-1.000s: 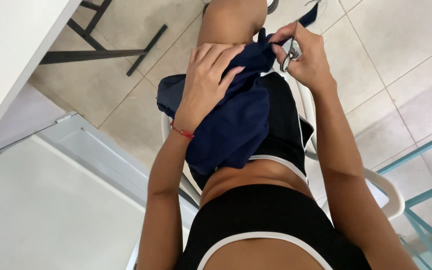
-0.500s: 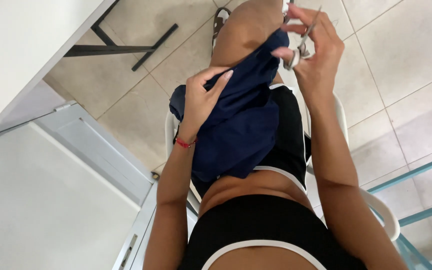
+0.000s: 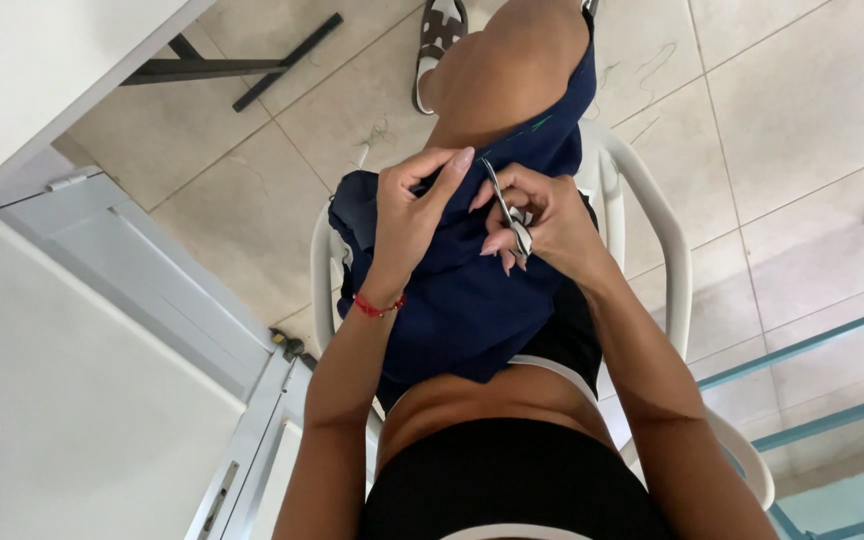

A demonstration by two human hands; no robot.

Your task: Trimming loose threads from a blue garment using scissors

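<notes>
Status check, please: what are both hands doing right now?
Left hand pinching navy cloth on the lap. Right hand gripping small metal scissors, tips at the cloth. Nothing in between.

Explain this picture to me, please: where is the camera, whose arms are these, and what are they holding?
The camera sits on a person's head and looks straight down, so you see their own body and both arms from above. They sit on a white plastic chair over a pale tiled floor. A dark blue cloth lies across their lap and knee. The left hand, with a red cord bracelet at the wrist, grips the cloth's upper edge. The right hand holds small metal scissors, tips close to that edge. A sandal lies on the floor ahead, and a white table stands at the left.
</notes>
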